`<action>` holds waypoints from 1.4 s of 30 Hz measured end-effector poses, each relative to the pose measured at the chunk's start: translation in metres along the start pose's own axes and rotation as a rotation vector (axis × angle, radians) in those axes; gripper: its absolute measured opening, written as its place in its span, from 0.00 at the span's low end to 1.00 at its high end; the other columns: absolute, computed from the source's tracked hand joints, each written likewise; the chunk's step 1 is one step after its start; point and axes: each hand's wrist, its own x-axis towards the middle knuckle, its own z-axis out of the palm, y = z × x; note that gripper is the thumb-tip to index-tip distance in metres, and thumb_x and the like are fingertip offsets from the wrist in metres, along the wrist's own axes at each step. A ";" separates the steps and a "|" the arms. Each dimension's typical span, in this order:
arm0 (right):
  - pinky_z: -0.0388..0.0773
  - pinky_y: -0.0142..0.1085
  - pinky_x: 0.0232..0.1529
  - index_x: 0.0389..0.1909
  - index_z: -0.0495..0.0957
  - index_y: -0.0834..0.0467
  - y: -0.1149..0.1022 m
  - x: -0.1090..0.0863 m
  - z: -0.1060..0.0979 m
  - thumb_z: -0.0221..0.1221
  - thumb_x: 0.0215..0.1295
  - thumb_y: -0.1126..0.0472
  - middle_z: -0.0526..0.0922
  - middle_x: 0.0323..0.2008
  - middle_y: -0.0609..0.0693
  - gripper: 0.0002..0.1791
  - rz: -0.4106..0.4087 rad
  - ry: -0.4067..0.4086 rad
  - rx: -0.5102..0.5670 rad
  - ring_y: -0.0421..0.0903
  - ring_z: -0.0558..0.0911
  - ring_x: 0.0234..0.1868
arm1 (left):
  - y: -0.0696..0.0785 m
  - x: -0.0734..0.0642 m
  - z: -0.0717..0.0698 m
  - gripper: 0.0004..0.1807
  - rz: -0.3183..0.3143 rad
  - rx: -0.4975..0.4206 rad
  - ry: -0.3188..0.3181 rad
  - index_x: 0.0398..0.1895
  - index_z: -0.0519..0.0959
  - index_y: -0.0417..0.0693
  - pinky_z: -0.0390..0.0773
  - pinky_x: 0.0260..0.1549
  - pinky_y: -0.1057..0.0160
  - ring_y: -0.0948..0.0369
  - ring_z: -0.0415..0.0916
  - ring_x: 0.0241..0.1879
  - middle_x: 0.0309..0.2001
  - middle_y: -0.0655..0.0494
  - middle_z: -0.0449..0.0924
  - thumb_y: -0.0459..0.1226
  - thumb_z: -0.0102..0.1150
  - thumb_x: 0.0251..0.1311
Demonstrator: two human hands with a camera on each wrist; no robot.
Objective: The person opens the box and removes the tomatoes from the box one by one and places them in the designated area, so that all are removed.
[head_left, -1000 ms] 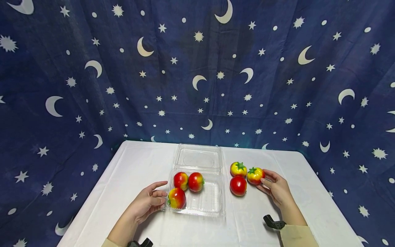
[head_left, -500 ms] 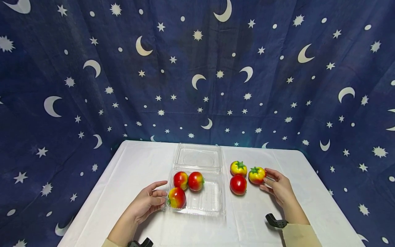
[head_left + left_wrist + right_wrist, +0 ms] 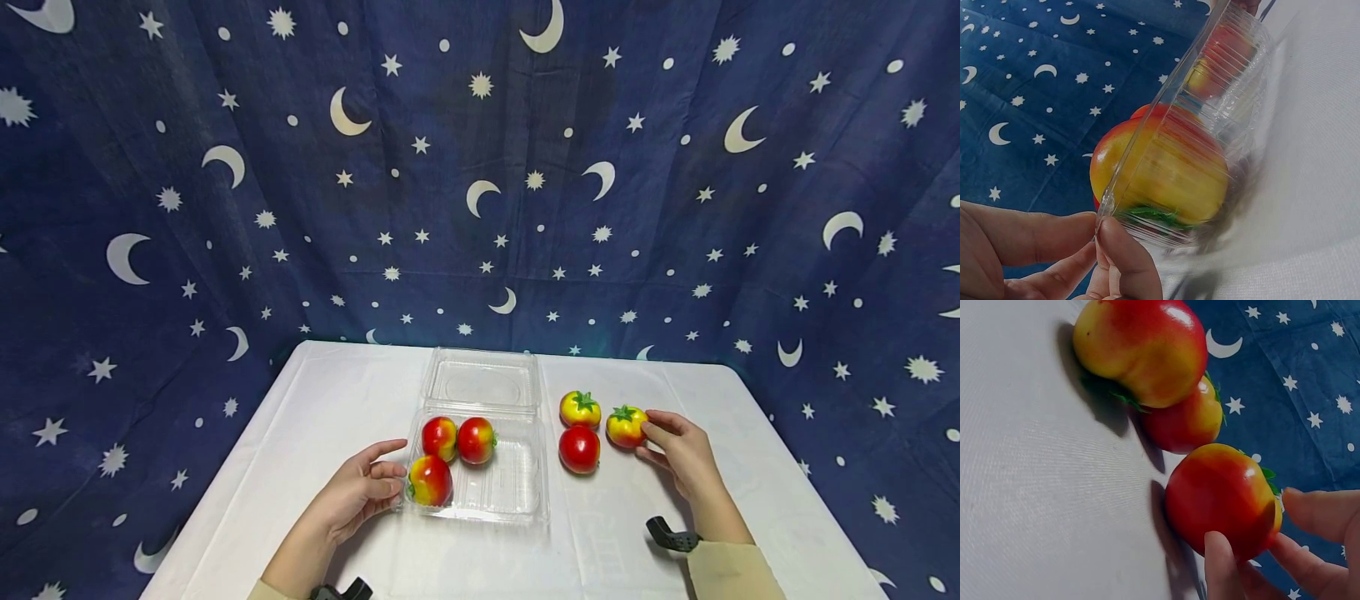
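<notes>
A clear plastic clamshell box (image 3: 517, 479) lies with its lid folded back on the table. Three red-and-yellow tomatoes (image 3: 476, 441) sit in the left part of its base. My left hand (image 3: 360, 493) pinches the box's left rim between thumb and fingers, plain in the left wrist view beside a tomato (image 3: 1154, 169) seen through the wall. To the right of the box, my right hand (image 3: 684, 458) holds a yellow-and-red tomato (image 3: 626, 427) by its right side, green leaves upward. In the right wrist view its fingertips (image 3: 1219, 553) lie against that tomato's skin.
Left of the held tomato, a yellow tomato (image 3: 580, 409) stands behind a red tomato (image 3: 579, 450), close together. The lid (image 3: 483, 382) reaches toward the table's back edge. A dark blue curtain (image 3: 480, 167) with moons and stars hangs behind the white table (image 3: 360, 375).
My right hand has shifted slightly right with its tomato, widening the gap to the other two tomatoes. My left hand and the box have stayed put.
</notes>
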 end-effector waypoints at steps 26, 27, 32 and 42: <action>0.90 0.37 0.47 0.79 0.65 0.63 0.005 0.006 0.015 0.57 0.76 0.70 0.68 0.76 0.67 0.31 -0.004 0.022 0.022 0.46 0.82 0.56 | -0.002 0.000 -0.001 0.45 0.011 -0.009 -0.022 0.83 0.56 0.38 0.86 0.41 0.65 0.62 0.80 0.36 0.43 0.56 0.83 0.25 0.62 0.63; 0.90 0.37 0.47 0.79 0.65 0.63 0.005 0.006 0.014 0.57 0.76 0.70 0.68 0.76 0.67 0.32 -0.004 0.024 0.023 0.47 0.82 0.56 | -0.002 0.000 -0.001 0.45 0.011 -0.008 -0.022 0.83 0.56 0.38 0.86 0.41 0.65 0.62 0.80 0.36 0.43 0.56 0.83 0.25 0.62 0.63; 0.90 0.37 0.47 0.79 0.65 0.63 0.004 0.006 0.014 0.57 0.77 0.71 0.68 0.76 0.67 0.32 0.002 0.030 0.033 0.43 0.84 0.51 | -0.001 0.000 0.000 0.45 0.014 -0.001 -0.020 0.83 0.57 0.37 0.86 0.42 0.65 0.61 0.80 0.37 0.43 0.56 0.83 0.25 0.62 0.63; 0.90 0.38 0.46 0.79 0.64 0.64 0.002 0.004 0.009 0.59 0.77 0.68 0.70 0.73 0.66 0.33 -0.019 0.024 0.039 0.34 0.85 0.42 | -0.001 -0.001 -0.001 0.45 0.011 -0.002 -0.018 0.83 0.57 0.38 0.86 0.41 0.64 0.61 0.80 0.37 0.43 0.56 0.83 0.25 0.63 0.63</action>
